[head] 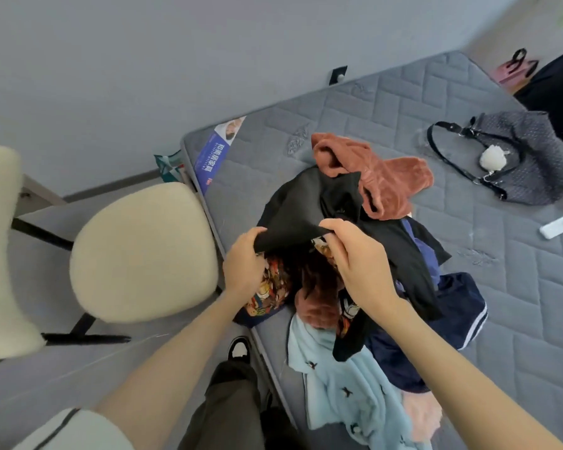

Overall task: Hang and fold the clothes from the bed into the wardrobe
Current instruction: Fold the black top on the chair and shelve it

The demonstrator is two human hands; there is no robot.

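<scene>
A heap of clothes lies on the grey quilted mattress (387,102). On top is a black garment (301,203), raised at its near edge. My left hand (242,264) grips that edge on the left and my right hand (355,258) pinches it on the right. Under it show a patterned orange piece (270,290), a rust-brown fleece (387,177), a navy garment with white stripes (455,313) and a light blue top with small dark motifs (348,391). No wardrobe is in view.
A cream padded chair (143,251) stands close to the left of the bed. A dark handbag with a white pompom (527,157) and a white remote (559,225) lie on the mattress at the right. My shoe (239,347) and trouser leg are by the bed edge.
</scene>
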